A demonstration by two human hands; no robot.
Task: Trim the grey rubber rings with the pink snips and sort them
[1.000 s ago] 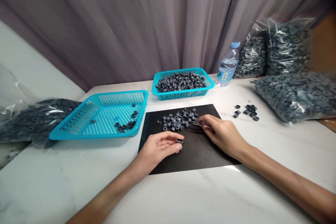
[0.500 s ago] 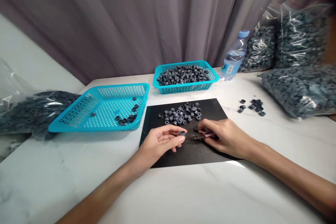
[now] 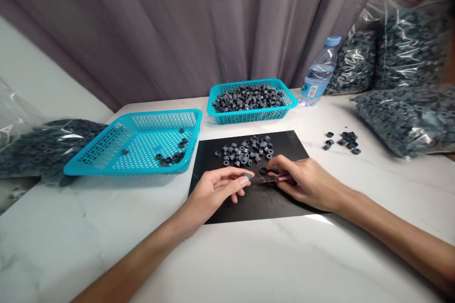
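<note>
Pinched between the thumb and fingers of my left hand (image 3: 222, 187) is a small grey ring (image 3: 247, 176). My right hand (image 3: 307, 182) is closed round the purplish handle of a small knife (image 3: 275, 179), its worn blade pointing left toward the ring, with a gap between them. Close to the right fingertips, a dark ring (image 3: 263, 171) lies on the black mat (image 3: 241, 208). Behind both hands, a heap of short grey rings (image 3: 245, 151) covers the back part of the mat.
A nearly bare turquoise basket (image 3: 133, 168) stands left, a full turquoise basket (image 3: 252, 117) behind the mat. A water bottle (image 3: 318, 78), loose rings (image 3: 348, 139) and bulging clear bags (image 3: 408, 118) occupy the right. Another filled bag (image 3: 46, 147) lies far left.
The ring in my left hand has tilted between the fingers. The right fingers have shifted slightly, and the dark ring by them shows more plainly. The whole view has moved a little.
</note>
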